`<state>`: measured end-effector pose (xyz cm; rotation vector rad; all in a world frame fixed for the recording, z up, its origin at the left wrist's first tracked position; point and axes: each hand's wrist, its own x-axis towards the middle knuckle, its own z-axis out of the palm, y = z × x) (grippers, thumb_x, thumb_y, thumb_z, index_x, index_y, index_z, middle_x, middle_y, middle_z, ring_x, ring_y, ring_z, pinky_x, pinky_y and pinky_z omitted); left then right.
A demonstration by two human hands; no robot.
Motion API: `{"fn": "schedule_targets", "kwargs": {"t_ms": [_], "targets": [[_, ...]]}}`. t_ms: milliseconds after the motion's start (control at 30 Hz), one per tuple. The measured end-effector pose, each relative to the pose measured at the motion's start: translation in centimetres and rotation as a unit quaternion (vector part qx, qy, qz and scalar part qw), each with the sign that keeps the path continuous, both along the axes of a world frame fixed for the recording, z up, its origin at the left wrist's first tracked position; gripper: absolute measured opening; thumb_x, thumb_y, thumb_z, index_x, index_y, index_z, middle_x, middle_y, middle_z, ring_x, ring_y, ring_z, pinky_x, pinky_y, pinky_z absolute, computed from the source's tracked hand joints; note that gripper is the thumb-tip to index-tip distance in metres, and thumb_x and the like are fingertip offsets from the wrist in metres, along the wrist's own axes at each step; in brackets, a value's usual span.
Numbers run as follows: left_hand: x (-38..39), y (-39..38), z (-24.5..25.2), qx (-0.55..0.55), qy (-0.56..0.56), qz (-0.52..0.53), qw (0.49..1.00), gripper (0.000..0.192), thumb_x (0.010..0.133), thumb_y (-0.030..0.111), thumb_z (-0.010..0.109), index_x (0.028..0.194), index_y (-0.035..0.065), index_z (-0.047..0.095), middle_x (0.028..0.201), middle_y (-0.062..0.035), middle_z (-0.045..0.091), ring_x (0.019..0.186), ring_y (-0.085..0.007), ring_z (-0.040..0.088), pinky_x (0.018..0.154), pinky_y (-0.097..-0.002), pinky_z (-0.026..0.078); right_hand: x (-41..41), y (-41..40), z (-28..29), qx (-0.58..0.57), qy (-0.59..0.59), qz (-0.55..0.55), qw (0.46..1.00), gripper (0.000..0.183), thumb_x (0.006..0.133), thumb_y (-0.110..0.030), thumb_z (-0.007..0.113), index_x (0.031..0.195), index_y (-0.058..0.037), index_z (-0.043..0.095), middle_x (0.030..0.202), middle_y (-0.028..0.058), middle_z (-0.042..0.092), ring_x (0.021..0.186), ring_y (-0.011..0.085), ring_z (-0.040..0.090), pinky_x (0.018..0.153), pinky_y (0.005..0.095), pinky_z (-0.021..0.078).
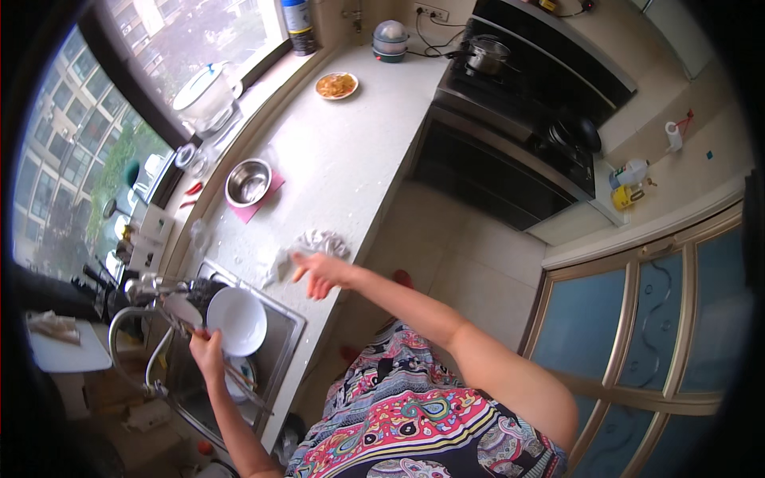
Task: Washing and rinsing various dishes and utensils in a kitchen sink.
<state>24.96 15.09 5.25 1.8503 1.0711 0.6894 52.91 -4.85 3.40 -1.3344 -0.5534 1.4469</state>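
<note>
Over the sink [285,352], my left hand [207,355] is closed around a bunch of long thin utensils [245,377], which look like chopsticks with a metal handle among them. A white bowl [237,321] is tilted right beside that hand; whether the fingers also touch it cannot be told. Lower in the basin, another white dish [239,382] is partly covered by the utensils. My right hand [323,275] hovers near the counter edge with fingers apart and nothing in them. Just beyond it lies a crumpled pale cloth [321,241].
A steel bowl [248,183] stands on a pink mat [245,214]. Farther along the counter [364,140] are a plate of food [336,86] and an egg cooker [390,42]. The faucet [116,340] arches over the sink's left side. A pot [487,57] sits on the stove.
</note>
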Motion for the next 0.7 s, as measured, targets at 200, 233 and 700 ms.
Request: {"fn": "schedule_targets", "kwargs": {"t_ms": [200, 233, 700], "targets": [[4.2, -0.9, 0.5, -0.029, 0.001, 0.041, 0.999, 0.011, 0.068, 0.001, 0.057, 0.07, 0.0032, 0.046, 0.064, 0.0032, 0.044, 0.057, -0.0056, 0.04, 0.049, -0.0221, 0.033, 26.5, -16.0, -10.9, -0.029, 0.106, -0.394, 0.912, 0.053, 0.085, -0.048, 0.045, 0.097, 0.0028, 0.056, 0.072, 0.0119, 0.06, 0.057, 0.017, 0.059, 0.048, 0.0253, 0.0479], [5.6, -1.3, 0.5, -0.056, -0.022, 0.045, 0.997, 0.011, 0.069, 0.0, 0.057, 0.073, 0.0027, 0.047, 0.066, 0.0027, 0.045, 0.058, -0.0062, 0.041, 0.051, -0.0223, 0.034, 31.5, -19.2, -14.2, -0.027, 0.111, -0.46, 0.881, 0.052, 0.085, -0.047, 0.046, 0.099, 0.0023, 0.054, 0.075, 0.0122, 0.061, 0.059, 0.0201, 0.059, 0.05, 0.0266, 0.0492], [28.4, -7.1, 7.3, -0.128, -0.045, 0.096, 0.986, 0.03, 0.073, 0.006, 0.058, 0.1, -0.003, 0.047, 0.088, -0.0067, 0.054, 0.076, -0.015, 0.055, 0.069, -0.0265, 0.045, 62.5, -30.4, -29.0, 0.214, 0.206, -0.808, 0.508, 0.079, 0.076, -0.07, 0.026, 0.126, -0.009, 0.033, 0.132, 0.0082, 0.035, 0.113, 0.0223, 0.042, 0.095, 0.0326, 0.033]]}}
